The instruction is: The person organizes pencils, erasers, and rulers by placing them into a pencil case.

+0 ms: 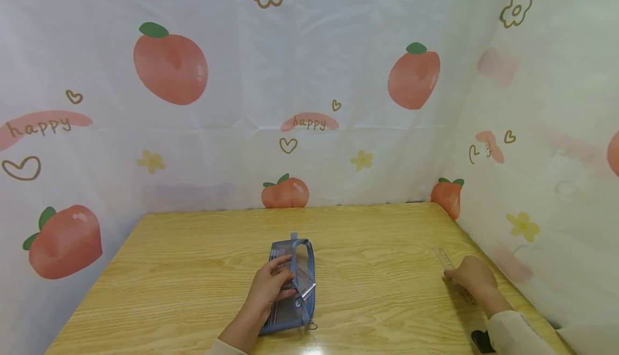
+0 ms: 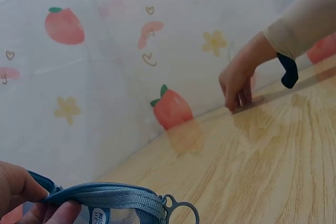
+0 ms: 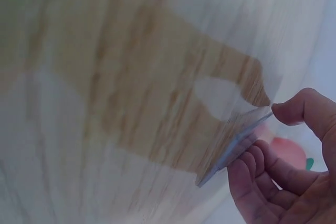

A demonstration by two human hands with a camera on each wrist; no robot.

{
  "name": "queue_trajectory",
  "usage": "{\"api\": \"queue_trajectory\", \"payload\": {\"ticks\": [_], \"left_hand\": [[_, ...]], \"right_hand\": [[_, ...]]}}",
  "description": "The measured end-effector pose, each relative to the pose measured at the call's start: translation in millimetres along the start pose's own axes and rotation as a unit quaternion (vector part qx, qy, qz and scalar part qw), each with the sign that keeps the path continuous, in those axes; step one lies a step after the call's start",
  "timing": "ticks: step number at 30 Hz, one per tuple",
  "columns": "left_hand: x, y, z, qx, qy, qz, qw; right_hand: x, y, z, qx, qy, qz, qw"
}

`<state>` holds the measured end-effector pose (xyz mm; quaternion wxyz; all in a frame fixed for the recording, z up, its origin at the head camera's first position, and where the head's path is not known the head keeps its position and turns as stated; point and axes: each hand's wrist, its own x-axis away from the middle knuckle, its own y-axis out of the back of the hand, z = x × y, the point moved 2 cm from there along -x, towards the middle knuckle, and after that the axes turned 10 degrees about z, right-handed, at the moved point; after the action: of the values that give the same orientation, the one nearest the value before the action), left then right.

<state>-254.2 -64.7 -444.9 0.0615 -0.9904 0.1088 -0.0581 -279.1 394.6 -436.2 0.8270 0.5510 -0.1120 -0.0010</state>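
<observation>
A blue see-through zip pencil case [image 1: 286, 316] lies lengthwise near the middle of the table, its zip side gaping. My left hand [image 1: 271, 286] is on its left side, pinching the edge of the opening between thumb and fingers, as the left wrist view shows. Inside the gap, a clear piece with a shiny edge [image 1: 307, 289] is visible; its kind is hard to tell. Far to the right, my right hand [image 1: 473, 279] pinches a clear ruler [image 1: 444, 259] by its edges, low at the tabletop. In the right wrist view the ruler [image 3: 231, 149] appears tilted, thumb and fingers on opposite edges.
The wooden table [image 1: 193, 269] meets a white printed curtain [image 1: 232, 75] at the back. Another curtain side [image 1: 546, 183] runs close along the right edge, near my right hand. A dark strap [image 1: 481, 341] hangs by the right sleeve. A metal ring [image 2: 184, 211] is on the zip end.
</observation>
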Motion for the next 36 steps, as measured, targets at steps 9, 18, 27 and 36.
{"api": "queue_trajectory", "payload": {"ticks": [9, 18, 27, 36], "left_hand": [[0.2, -0.4, -0.7, 0.002, 0.003, -0.002, 1.0], [0.9, -0.1, -0.8, 0.003, 0.002, -0.001, 1.0], [1.3, 0.3, -1.4, -0.002, 0.001, 0.0, 1.0], [0.1, 0.5, -0.8, -0.004, 0.004, -0.003, 1.0]], "right_hand": [[1.5, -3.9, 0.5, 0.005, 0.015, -0.023, 0.9996], [-0.9, -2.7, 0.5, 0.017, 0.023, -0.054, 0.9981], [-3.4, 7.1, -8.5, 0.053, 0.025, -0.096, 0.9937], [-1.1, 6.2, -16.7, -0.127, 0.032, -0.009, 0.9913]]}}
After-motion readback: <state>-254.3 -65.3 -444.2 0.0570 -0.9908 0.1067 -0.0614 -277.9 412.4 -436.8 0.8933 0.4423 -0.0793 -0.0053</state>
